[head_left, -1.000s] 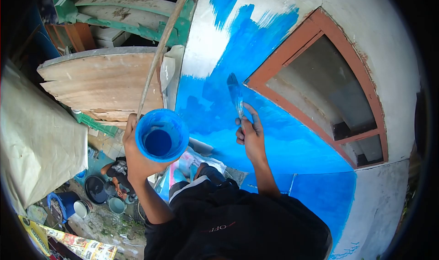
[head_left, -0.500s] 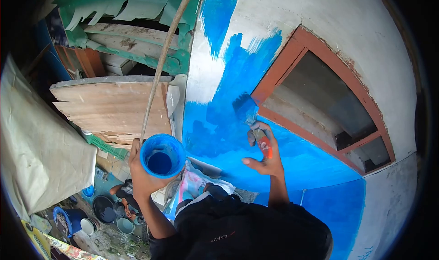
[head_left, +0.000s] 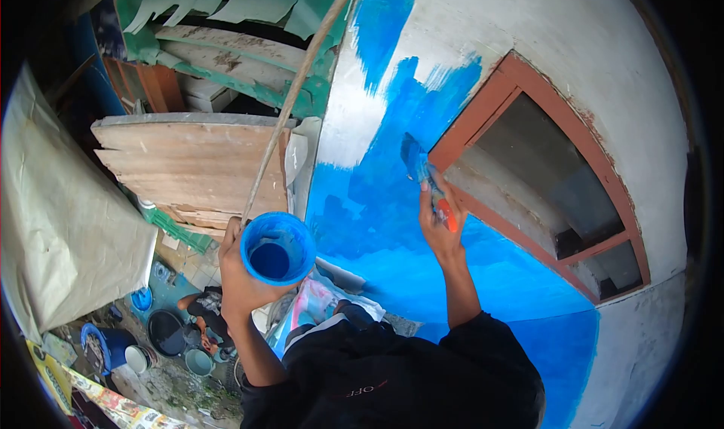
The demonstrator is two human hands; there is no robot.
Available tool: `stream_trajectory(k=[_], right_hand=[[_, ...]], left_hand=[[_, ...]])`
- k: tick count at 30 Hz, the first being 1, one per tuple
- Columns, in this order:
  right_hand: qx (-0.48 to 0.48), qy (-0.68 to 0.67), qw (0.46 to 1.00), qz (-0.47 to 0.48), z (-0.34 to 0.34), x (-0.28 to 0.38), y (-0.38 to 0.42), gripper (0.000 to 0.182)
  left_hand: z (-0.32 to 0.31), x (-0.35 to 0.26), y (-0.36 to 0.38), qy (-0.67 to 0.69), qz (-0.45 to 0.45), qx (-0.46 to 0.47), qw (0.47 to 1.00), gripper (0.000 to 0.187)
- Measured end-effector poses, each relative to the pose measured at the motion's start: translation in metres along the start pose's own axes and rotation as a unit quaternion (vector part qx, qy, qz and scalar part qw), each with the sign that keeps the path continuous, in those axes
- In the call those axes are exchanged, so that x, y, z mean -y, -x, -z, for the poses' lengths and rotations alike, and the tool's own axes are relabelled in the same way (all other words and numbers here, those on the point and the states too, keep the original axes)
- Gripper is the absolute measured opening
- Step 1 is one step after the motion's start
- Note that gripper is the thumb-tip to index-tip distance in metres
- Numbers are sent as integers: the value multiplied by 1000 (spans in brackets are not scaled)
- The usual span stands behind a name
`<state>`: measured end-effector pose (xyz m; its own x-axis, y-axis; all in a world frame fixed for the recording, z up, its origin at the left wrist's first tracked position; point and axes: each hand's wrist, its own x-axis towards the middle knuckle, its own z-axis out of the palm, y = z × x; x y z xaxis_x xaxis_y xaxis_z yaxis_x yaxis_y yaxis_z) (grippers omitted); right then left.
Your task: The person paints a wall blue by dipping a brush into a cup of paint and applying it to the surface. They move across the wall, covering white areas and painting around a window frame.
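Observation:
My left hand point(head_left: 240, 278) is wrapped round a blue paint pot point(head_left: 308, 242), its open mouth facing up with dark blue paint in the bottom. Higher and to the right, my right hand point(head_left: 443, 229) grips a paintbrush point(head_left: 416, 165) by its orange-red handle. The blue-stained bristles are at the wall point(head_left: 354, 203), right beside the corner of a red-brown window frame point(head_left: 507, 75). Blue paint covers the wall's lower part and rises in uneven strokes beside the frame; bare white shows above.
A long wooden pole point(head_left: 290, 97) slants up past the pot on the left. Behind it is a wooden board point(head_left: 196, 161). Buckets point(head_left: 113, 346) and a dark basin point(head_left: 167, 332) stand on the ground below, near a crouching person point(head_left: 205, 312). A pale tarp point(head_left: 68, 225) hangs at far left.
My right hand has turned, so the brush now shows narrower, edge-on, beside the window frame corner. The left hand still holds the pot, and the whole view has shifted slightly.

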<state>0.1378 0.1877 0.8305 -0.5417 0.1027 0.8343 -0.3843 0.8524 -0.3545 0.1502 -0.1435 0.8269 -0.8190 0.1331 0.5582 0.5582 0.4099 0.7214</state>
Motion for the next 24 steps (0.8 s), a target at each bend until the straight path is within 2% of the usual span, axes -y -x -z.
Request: stream_trajectory(k=[5,7,10,11,13,14,16,17,19,21,24], right_hand=[[44,45,997,-46,4,-24,-10,24],[-9,125,990,60,4,-41,-10,22],[-24,97,987,126,2,-42,-19,22],[-16,93,987,127,0,-41,-21,22],[30,62,995,67,-2,-36,-20,20],[39,58,995,67,-2,-31,-19,20],[83,40,996,-22,-4,-22,-15,22],[91,38,995,-21,-10,-22,-9,22],[95,36,994,37,-27,-28,9,27],[149,0,987,65,-54,-28,31,26],[205,-76,975,30,-111,-72,78,27]], left_hand=[[0,4,5,1,-4,-11,1000,56],[2,2,1,2,-15,-24,1000,57],[4,4,4,17,-30,-33,999,57],[3,3,5,15,-22,-36,999,57],[4,4,7,15,-30,-56,998,58],[7,7,8,11,-23,-38,999,61],[12,9,9,7,-18,-38,999,63],[14,10,8,5,-25,-37,999,64],[17,14,8,-1,-25,-43,999,68],[20,15,8,8,-25,-53,998,70],[20,16,7,21,-15,-66,997,61]])
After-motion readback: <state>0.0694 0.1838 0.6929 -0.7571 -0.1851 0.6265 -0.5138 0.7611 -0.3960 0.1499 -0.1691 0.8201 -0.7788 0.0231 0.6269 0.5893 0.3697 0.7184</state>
